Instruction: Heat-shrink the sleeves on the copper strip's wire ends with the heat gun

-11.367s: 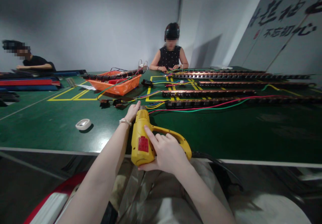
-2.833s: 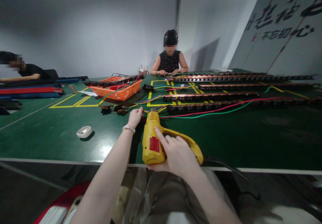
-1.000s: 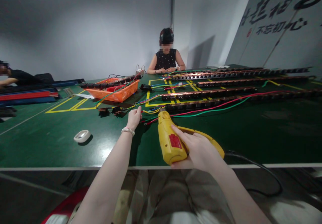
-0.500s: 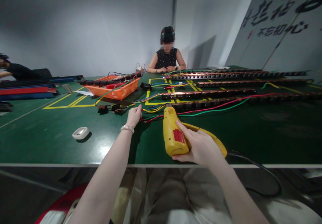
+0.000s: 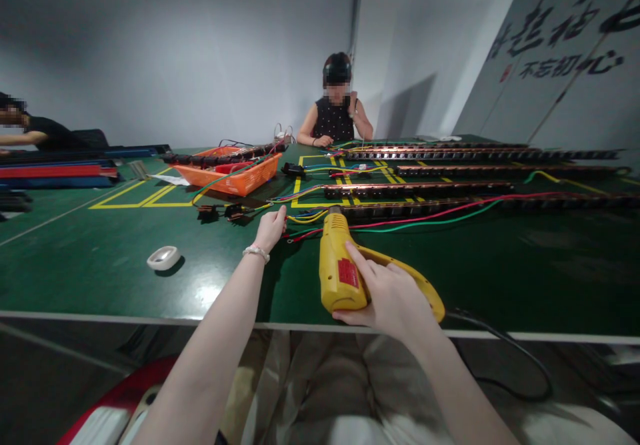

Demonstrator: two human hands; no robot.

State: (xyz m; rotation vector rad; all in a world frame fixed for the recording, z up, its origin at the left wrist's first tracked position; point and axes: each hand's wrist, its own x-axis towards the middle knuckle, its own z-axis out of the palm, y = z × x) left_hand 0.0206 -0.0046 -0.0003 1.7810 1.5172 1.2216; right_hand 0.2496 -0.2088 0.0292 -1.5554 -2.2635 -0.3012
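My right hand (image 5: 390, 295) is wrapped round the handle of a yellow heat gun (image 5: 337, 265) with a red label; its nozzle points away from me at a bundle of red, yellow and green wires (image 5: 307, 222). My left hand (image 5: 270, 228), a bead bracelet at the wrist, is closed on those wires just left of the nozzle. The wires run right to long dark terminal strips (image 5: 425, 192) lying across the green table (image 5: 100, 265).
A white tape roll (image 5: 163, 257) lies to the left. An orange tray (image 5: 235, 172) with parts stands further back. Black connectors (image 5: 220, 213) lie near the wires. One person sits across the table (image 5: 337, 108), another at the far left (image 5: 30, 132). The gun's black cord (image 5: 500, 352) hangs off the front edge.
The heat gun has shifted right along the wires since the earliest frames and now sits slightly left of half a second ago. My left hand stays on the wires. The person opposite raised a hand.
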